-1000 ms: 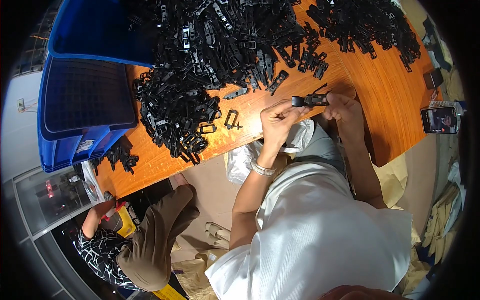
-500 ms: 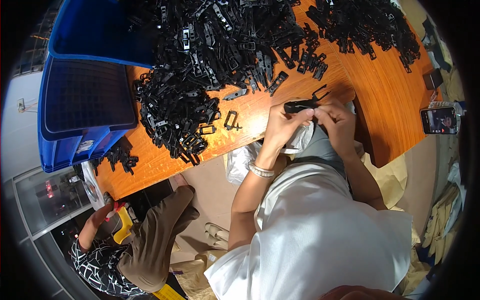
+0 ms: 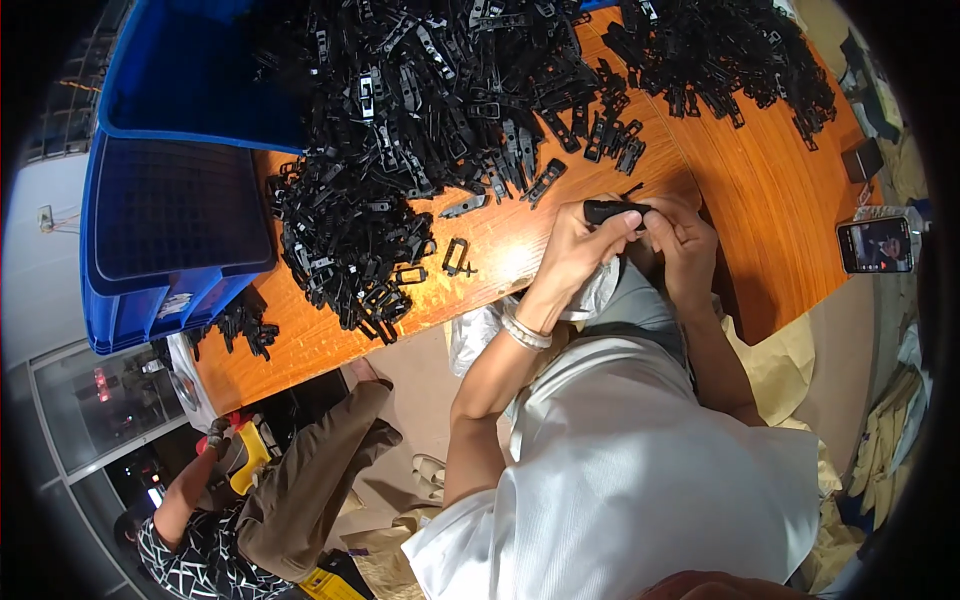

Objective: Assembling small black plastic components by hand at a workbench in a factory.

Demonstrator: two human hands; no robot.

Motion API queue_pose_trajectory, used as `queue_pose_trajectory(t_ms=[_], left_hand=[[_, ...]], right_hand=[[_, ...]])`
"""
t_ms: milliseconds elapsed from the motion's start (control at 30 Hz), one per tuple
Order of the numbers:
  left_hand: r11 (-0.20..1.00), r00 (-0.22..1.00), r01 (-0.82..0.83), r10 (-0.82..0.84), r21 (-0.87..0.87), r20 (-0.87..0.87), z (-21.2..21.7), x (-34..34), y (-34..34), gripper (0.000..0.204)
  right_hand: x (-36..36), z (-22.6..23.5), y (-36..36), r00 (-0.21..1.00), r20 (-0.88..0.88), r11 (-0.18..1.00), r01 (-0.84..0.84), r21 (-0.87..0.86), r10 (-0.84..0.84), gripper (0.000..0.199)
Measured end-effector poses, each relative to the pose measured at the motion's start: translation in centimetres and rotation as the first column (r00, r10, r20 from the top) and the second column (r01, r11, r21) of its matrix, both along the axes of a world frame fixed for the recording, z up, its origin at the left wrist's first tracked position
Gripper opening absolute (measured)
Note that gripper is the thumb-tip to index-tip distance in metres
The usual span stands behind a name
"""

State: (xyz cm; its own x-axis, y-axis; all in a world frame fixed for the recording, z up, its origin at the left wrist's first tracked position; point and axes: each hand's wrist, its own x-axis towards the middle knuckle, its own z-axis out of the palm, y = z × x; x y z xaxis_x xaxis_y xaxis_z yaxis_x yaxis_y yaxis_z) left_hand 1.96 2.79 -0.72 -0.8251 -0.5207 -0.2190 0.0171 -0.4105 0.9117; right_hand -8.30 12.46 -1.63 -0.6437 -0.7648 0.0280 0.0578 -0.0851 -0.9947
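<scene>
Both my hands meet over the near edge of the wooden table, working on an elongated black plastic part [image 3: 604, 210]. My left hand [image 3: 578, 248] has its fingers closed round the part, thumb pressed along it. At its right end, my right hand [image 3: 684, 250] is closed in a pinch; a thin black prong [image 3: 633, 189] sticks up beside these fingers. What exactly the right fingertips grip is partly hidden. Left of my hands, two loose black frame-shaped pieces [image 3: 456, 257] lie on the table beside a pile of small black parts [image 3: 350, 235].
A larger heap of black plastic parts [image 3: 440, 90] covers the far table [image 3: 480, 295], with another heap [image 3: 720, 70] at far right. Blue crates [image 3: 185, 325] stand at left. A phone [image 3: 876, 246] is propped at the right edge. Another person [image 3: 210, 540] sits at lower left, holding something yellow.
The black part has turned in my hands, and the open frame that stuck up now shows only as a thin prong. My right hand has closed in nearer to the left.
</scene>
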Motion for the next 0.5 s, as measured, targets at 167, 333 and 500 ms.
queue_pose_trajectory(t_ms=[167, 333, 500], left_hand=[[0.694, 0.995, 0.035, 0.046, -0.72, 0.093, -0.1, -5.3, -5.6, 0.02], [-0.222, 0.906, 0.263, 0.392, -0.939, 0.161, -2.1, -12.4, -14.4, 0.017], [-0.529, 0.805, 0.579, 0.492, -0.62, 0.331, -2.3, -15.2, -17.3, 0.012]], right_hand=[[-2.5, -1.2, 0.4, 0.971, 0.145, 0.979, 0.174, 0.104, -0.188, 0.02], [-2.6, -0.7, 1.2, 0.96, 0.217, 0.984, 0.17, 0.058, -0.178, 0.021], [-2.5, -1.5, 1.8, 0.964, 0.227, 0.989, 0.148, -0.02, -0.139, 0.021]])
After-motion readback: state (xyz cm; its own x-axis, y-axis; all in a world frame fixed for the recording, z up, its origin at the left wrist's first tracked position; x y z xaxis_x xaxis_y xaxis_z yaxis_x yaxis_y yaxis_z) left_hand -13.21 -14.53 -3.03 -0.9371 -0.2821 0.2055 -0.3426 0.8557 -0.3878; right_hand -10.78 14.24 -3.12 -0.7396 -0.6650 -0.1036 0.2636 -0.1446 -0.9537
